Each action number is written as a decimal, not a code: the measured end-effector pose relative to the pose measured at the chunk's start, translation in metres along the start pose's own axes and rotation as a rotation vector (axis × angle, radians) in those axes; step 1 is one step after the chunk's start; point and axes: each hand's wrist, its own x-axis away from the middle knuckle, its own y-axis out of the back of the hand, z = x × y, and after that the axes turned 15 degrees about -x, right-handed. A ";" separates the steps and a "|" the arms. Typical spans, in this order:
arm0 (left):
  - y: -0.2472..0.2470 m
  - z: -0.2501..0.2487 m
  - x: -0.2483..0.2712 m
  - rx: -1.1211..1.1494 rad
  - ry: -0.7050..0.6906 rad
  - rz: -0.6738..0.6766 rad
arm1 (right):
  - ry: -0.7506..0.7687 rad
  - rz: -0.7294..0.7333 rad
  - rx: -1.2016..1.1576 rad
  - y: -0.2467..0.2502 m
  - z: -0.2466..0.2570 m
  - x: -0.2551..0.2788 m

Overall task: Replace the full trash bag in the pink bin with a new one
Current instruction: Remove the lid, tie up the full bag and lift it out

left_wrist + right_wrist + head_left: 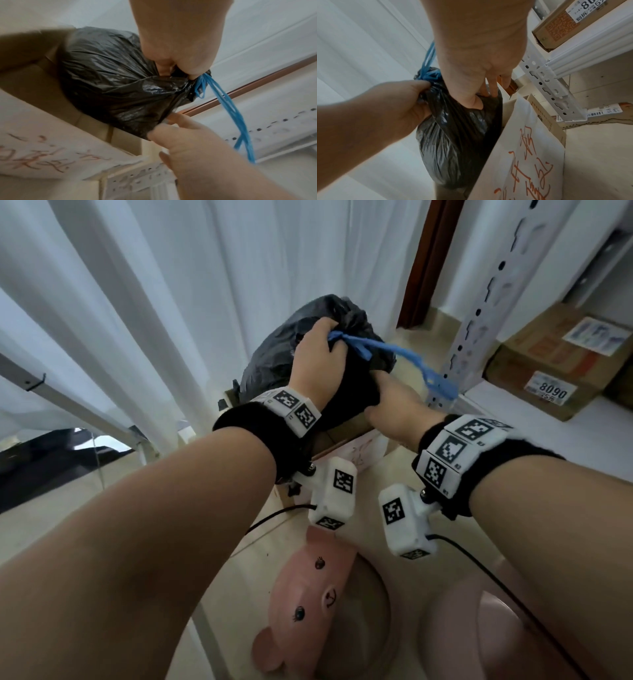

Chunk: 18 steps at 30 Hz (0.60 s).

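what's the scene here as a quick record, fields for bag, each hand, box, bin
bag: black trash bag, tied shut with a blue drawstring, partly inside the box
left hand: grips the bag's gathered neck by the knot
right hand: holds the bag's side lower down
box: open cardboard box, red handwriting on a flap
bin: pink bin on the floor near the person, pig-face lid beside it

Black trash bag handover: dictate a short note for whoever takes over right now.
Left hand grips the tied neck of the black trash bag at its blue drawstring.
Right hand grips the bag's side.
The bag sits partly in the cardboard box.
Done: full bag out of the pink bin; pig-face lid off, lying on the floor.
Left: release the bag, fit a new one; none in view.
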 end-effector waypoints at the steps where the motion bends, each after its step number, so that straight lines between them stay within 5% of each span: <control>1: 0.002 -0.005 -0.003 -0.010 0.010 -0.020 | 0.000 -0.016 0.016 0.002 0.001 0.001; 4: 0.009 -0.001 -0.013 -0.107 0.147 -0.005 | -0.010 -0.005 0.061 0.009 -0.002 0.005; 8: 0.008 0.033 -0.008 -0.337 0.314 0.225 | -0.032 0.002 0.063 0.017 -0.008 0.009; 18: 0.021 0.000 0.015 -0.360 0.231 0.229 | -0.051 -0.043 0.092 0.044 0.000 0.040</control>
